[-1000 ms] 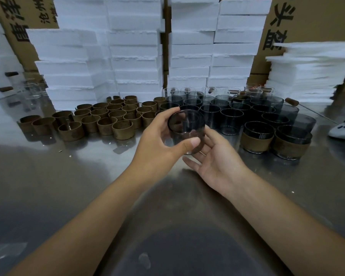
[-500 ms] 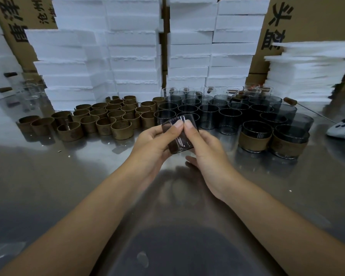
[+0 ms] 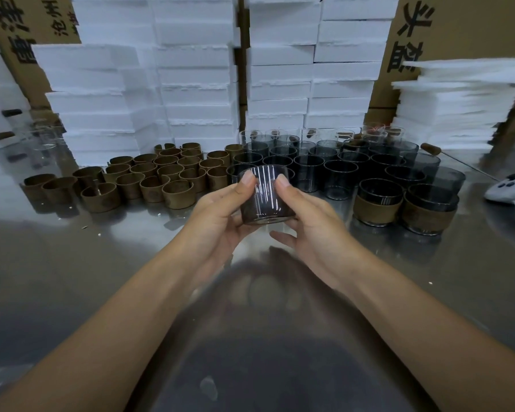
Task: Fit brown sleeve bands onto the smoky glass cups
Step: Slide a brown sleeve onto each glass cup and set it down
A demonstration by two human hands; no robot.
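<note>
A round, smoky-grey see-through glass cup (image 3: 265,195) is held up above the shiny grey metal desk (image 3: 72,263); it is gripped from both sides, the left hand (image 3: 220,221) on one side and the right hand (image 3: 309,224) on the other; the thumbs are pressed near the rim on the near side and the other fingers (image 3: 283,236) are curled under and behind the cup, so the fingers of both hands are closed on the glass; the cup is kept upright with its open mouth up, most likely so that a band can be pushed on from the bottom or the top; no band is seen on it yet.

Beyond and to the left of the fingers, many loose brown paper-like sleeve bands (image 3: 149,179) are stood in rows, within easy reach; right behind the fingers, the bare smoky cups (image 3: 336,171) are packed close together; to the right of the fingers, two cups with brown bands already on (image 3: 405,206) are set apart, probably so that done ones are not mixed with the rest; the job looks barely started; a band would likely be picked next.
</note>
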